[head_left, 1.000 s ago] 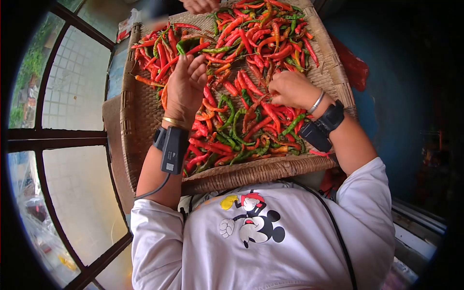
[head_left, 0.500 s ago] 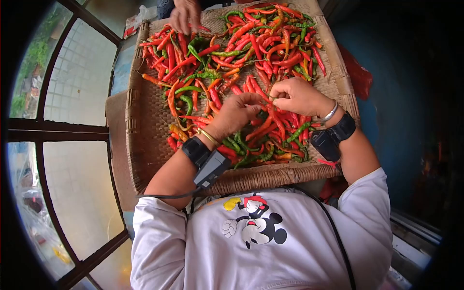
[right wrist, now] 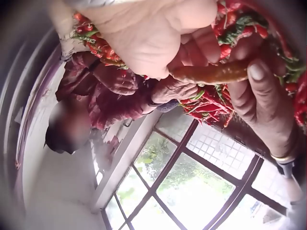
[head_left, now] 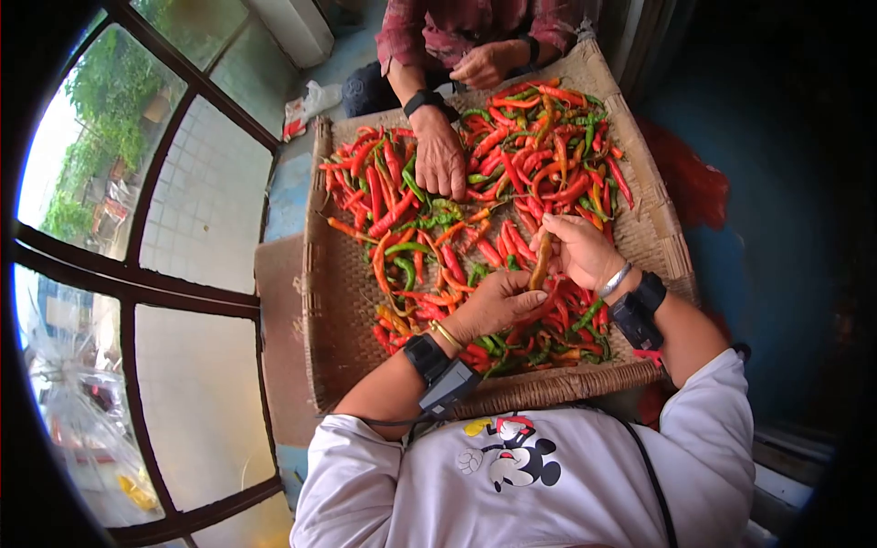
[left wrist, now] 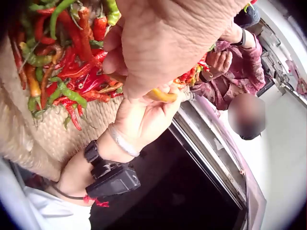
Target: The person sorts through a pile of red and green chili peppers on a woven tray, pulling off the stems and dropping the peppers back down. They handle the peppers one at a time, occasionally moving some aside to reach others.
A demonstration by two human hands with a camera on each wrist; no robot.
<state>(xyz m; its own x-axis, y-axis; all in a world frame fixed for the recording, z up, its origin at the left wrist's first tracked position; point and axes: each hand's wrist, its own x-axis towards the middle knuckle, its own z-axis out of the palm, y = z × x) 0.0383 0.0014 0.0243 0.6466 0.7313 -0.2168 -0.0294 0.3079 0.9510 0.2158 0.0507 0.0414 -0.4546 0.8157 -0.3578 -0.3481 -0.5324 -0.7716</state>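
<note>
A brownish-orange chili pepper [head_left: 542,262] is held lengthwise between my two hands, above the pile. My left hand [head_left: 496,303] pinches its near end between thumb and fingers, which the right wrist view shows plainly on the chili pepper [right wrist: 211,74]. At the far end, my right hand [head_left: 583,254] holds it, thumb laid along it. Below both hands lie red, green and orange chili peppers [head_left: 393,215], spread over a woven wicker tray [head_left: 521,393]. In the left wrist view, my left hand hides part of the held pepper.
Across the tray a person in a red patterned shirt [head_left: 480,27] reaches one hand [head_left: 440,163] into the peppers; their other hand [head_left: 484,66] is above the far edge. Framed windows [head_left: 196,393] stand left, a red bag [head_left: 690,178] right of the tray.
My left hand has come from over the left pile to beside my right hand, and both now hold the chili pepper. The view has tilted up, showing more of the other person.
</note>
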